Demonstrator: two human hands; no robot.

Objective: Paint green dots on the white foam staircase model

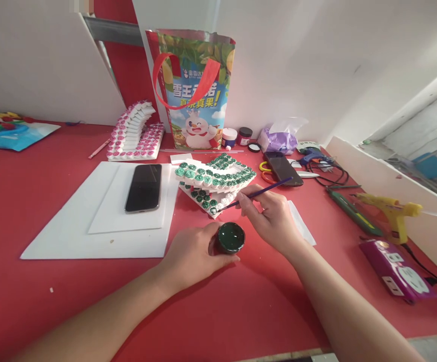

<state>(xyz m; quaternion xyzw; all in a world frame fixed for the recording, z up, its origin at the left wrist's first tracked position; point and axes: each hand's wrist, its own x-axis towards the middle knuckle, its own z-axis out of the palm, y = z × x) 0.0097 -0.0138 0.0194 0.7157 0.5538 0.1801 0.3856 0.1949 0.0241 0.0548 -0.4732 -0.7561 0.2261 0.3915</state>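
Note:
My left hand (196, 254) is wrapped round a small jar of dark green paint (231, 238) on the red table. A thin purple paintbrush (267, 189) is pinched in my right hand (269, 216). Its tip is at the front corner of a white craft piece (218, 183) covered in rows of small rosette-like knobs. Most knobs are green, lighter at the upper left. Several near the brush, along the lower right edge, are white. Whether the bristles touch a knob is hard to tell.
A similar pink-knobbed piece (135, 133) stands behind, left of a printed bag (196, 95). White boards (68, 221) carry a phone (143, 188). To the right are another phone (283, 168), scissors (311, 174), a yellow glue gun (392, 206) and a purple power strip (397, 271).

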